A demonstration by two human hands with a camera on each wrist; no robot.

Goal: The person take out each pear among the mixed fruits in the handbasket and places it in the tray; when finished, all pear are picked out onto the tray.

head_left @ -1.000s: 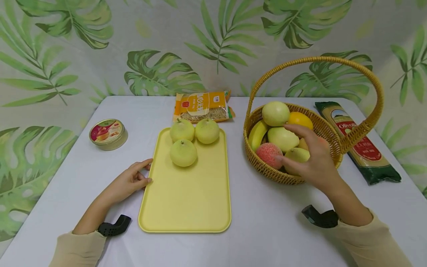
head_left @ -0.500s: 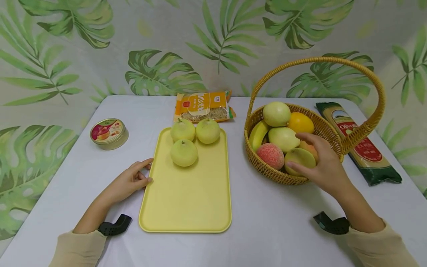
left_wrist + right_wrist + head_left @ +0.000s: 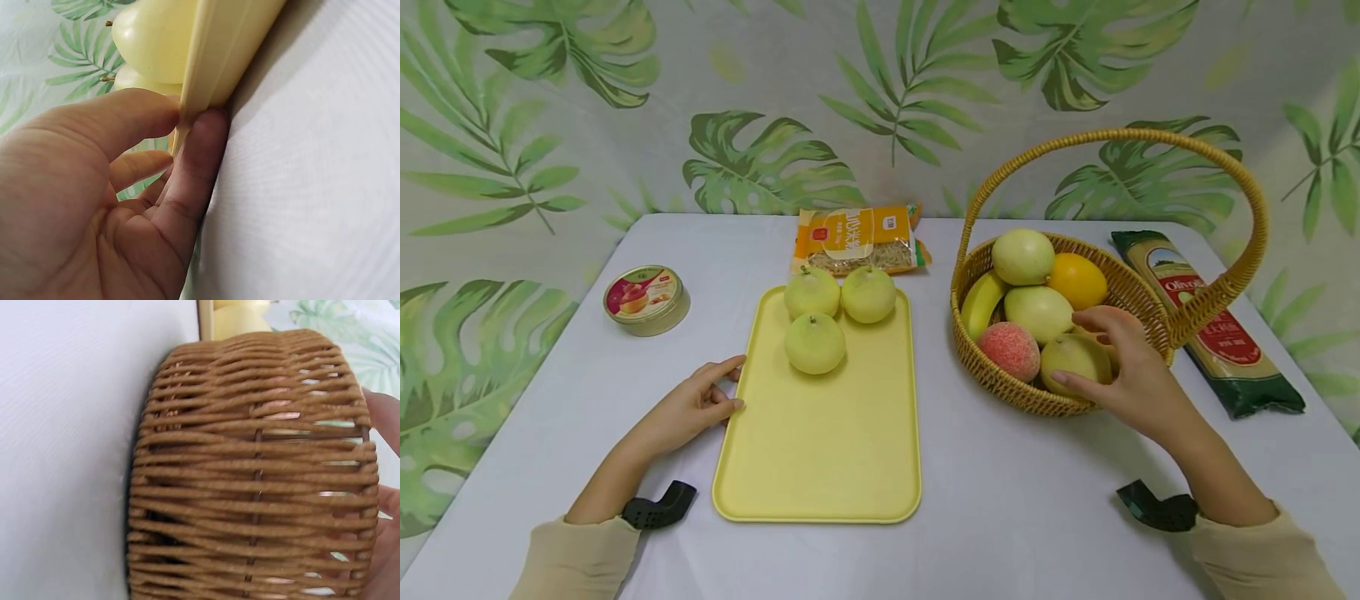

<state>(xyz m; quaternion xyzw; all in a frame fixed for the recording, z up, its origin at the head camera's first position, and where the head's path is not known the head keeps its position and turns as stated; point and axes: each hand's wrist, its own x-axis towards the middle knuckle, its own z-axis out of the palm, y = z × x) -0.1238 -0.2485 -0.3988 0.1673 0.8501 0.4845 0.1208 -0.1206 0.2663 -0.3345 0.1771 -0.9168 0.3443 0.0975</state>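
Observation:
In the head view, my left hand [image 3: 688,408] holds the left edge of a yellow tray [image 3: 820,450]. Up close in the left wrist view, the thumb and a finger meet the tray rim [image 3: 203,69]. Three round yellow-green pears [image 3: 815,343] stand at the tray's far end. My right hand [image 3: 1138,375] reaches over the front right rim of a wicker basket [image 3: 1000,385], thumb and index finger spread about a similar round pear [image 3: 1078,358]. A firm grip is not visible. The basket wall [image 3: 256,487] hides most of that hand in the right wrist view.
Also in the basket are a red peach [image 3: 1009,352], a banana [image 3: 983,304], a yellow lemon-like fruit [image 3: 1077,281] and pale green fruits [image 3: 1024,257]. Its tall handle [image 3: 1120,133] arches overhead. Around lie a round tin [image 3: 646,300], an orange packet [image 3: 859,239] and a pasta bag [image 3: 1210,325].
My right hand has shifted rightward and slightly down within the basket, from over the peach to around the round pear. The left hand and the tray have stayed in place.

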